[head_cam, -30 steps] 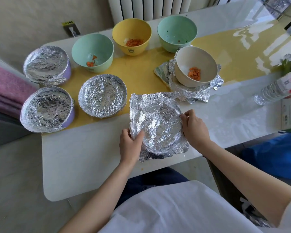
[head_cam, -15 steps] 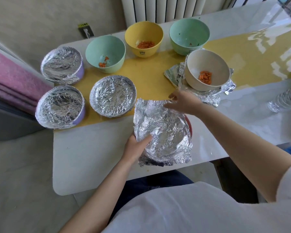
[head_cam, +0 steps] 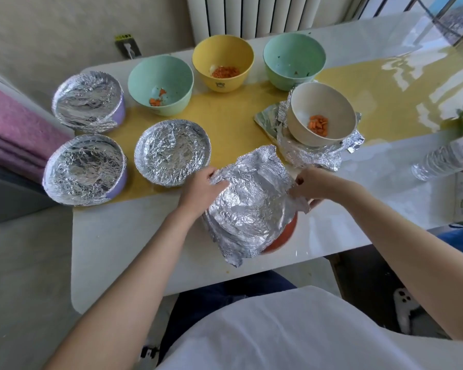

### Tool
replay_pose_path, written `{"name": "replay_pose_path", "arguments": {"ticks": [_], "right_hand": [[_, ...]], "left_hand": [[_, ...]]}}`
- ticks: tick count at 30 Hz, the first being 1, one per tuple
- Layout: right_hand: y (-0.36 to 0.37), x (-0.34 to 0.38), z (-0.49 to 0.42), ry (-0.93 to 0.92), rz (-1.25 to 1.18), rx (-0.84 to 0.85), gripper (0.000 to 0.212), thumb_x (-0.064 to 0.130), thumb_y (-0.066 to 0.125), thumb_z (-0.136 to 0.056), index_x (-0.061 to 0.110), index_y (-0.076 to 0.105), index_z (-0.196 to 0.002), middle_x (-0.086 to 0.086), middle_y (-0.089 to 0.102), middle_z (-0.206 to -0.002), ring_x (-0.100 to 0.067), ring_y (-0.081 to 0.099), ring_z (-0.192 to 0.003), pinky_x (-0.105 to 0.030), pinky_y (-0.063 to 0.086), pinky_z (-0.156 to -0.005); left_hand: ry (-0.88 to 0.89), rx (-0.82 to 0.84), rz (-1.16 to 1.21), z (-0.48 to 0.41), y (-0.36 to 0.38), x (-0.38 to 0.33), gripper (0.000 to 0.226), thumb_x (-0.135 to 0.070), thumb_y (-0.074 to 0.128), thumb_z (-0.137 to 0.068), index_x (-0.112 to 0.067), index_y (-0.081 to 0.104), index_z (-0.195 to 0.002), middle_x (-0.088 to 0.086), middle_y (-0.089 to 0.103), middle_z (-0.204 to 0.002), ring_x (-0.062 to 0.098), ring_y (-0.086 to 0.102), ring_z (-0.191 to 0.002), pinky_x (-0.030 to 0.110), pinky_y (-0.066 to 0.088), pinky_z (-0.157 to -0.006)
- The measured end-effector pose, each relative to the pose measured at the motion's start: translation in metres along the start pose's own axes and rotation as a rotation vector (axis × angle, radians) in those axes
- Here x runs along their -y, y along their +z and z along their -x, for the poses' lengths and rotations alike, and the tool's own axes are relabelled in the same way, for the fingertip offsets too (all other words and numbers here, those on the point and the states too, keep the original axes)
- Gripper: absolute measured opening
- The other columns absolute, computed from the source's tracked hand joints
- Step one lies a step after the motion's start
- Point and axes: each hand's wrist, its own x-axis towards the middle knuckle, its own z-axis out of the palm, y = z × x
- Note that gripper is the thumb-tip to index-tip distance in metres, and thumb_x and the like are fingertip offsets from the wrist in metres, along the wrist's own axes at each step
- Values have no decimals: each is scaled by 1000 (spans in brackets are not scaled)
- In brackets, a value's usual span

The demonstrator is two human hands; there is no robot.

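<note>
A crumpled sheet of aluminium foil (head_cam: 249, 206) lies loosely over an orange-red plate (head_cam: 282, 237) near the table's front edge; only the plate's right rim shows. My left hand (head_cam: 202, 188) pinches the foil's far left corner. My right hand (head_cam: 313, 182) pinches the foil's right edge, which is lifted off the plate. Most of the plate is hidden under the foil.
Three foil-lined dishes (head_cam: 171, 152) (head_cam: 84, 169) (head_cam: 88, 101) sit at the left. At the back stand two green bowls (head_cam: 161, 85) (head_cam: 294, 60) and a yellow bowl (head_cam: 222, 62). A beige bowl (head_cam: 322, 117) holding carrot pieces rests on foil. A plastic bottle (head_cam: 444, 160) lies at right.
My left hand moved from the foil's near edge to its far left corner. My right hand went to the far edge, then the right edge, and lifted the foil, showing the orange-red plate.
</note>
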Motion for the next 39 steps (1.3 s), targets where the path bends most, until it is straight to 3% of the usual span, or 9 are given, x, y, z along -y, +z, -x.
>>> {"name": "replay_pose_path", "arguments": {"ticks": [4, 8, 11, 15, 18, 25, 29, 33, 39], "right_hand": [[-2, -3, 0, -108, -92, -108, 53, 30, 69, -84, 1, 48, -122, -7, 56, -108, -23, 56, -99, -29, 45, -82], [4, 3, -3, -221, -276, -276, 28, 29, 73, -80, 11, 51, -81, -1, 45, -70, -17, 41, -66, -28, 31, -59], [11, 1, -4, -258, -439, -273, 48, 22, 72, -82, 17, 29, -60, 1, 28, -57, -15, 27, -56, -29, 24, -59], [19, -9, -3, -228, -555, -243, 46, 20, 69, -84, 17, 29, -62, 0, 25, -59, -13, 26, -54, -27, 24, -55], [23, -18, -5, -202, -646, -249, 42, 20, 67, -86, 17, 31, -64, 0, 26, -60, -13, 26, -54, -25, 23, -52], [27, -24, -1, -193, -723, -247, 39, 21, 66, -87, 15, 34, -65, -1, 26, -60, -12, 25, -54, -24, 22, -52], [32, -24, 4, -229, -701, -339, 43, 19, 64, -89, 17, 30, -62, 0, 23, -58, -10, 22, -52, -20, 22, -47], [39, -22, 6, -220, -479, -539, 41, 23, 62, -89, 16, 32, -62, 1, 30, -57, -13, 26, -53, -31, 20, -55], [58, -16, 12, -200, -308, -630, 21, 25, 51, -96, 6, 44, -99, -12, 50, -82, -29, 46, -76, -35, 30, -63]], "left_hand": [[110, 55, -106, -10, -6, -16, 54, -29, 64, -88, -8, 47, -134, 9, 50, -137, 24, 49, -122, 24, 36, -92], [202, 107, -64, -8, -7, -19, 41, -27, 63, -88, -10, 54, -124, 7, 56, -128, 19, 55, -110, 29, 43, -90], [204, -28, 69, -1, -5, -7, 43, -30, 61, -89, -16, 50, -127, -2, 53, -128, 8, 48, -114, 20, 38, -94], [81, -371, 251, 36, 10, 10, 38, -32, 57, -90, -15, 46, -122, -2, 49, -120, 5, 47, -106, 4, 33, -84], [-7, -506, 243, 58, 23, 16, 31, -29, 58, -90, -15, 47, -114, -3, 48, -110, 16, 47, -105, 17, 34, -86], [-481, -124, 801, 58, 21, 15, 33, -42, 66, -83, -10, 64, -76, -7, 40, -55, 13, 38, -60, 31, 32, -65], [-430, -88, 836, 61, 20, 18, 35, -39, 78, -71, -16, 52, -65, 4, 43, -60, 19, 40, -64, 32, 29, -65], [-273, -291, 565, 63, 25, 15, 34, -27, 71, -82, -10, 45, -69, 3, 38, -63, 15, 33, -59, 29, 27, -57], [-258, -469, 376, 65, 34, 12, 41, -34, 68, -81, 1, 47, -84, 6, 45, -71, 19, 38, -62, 32, 31, -57]]}}
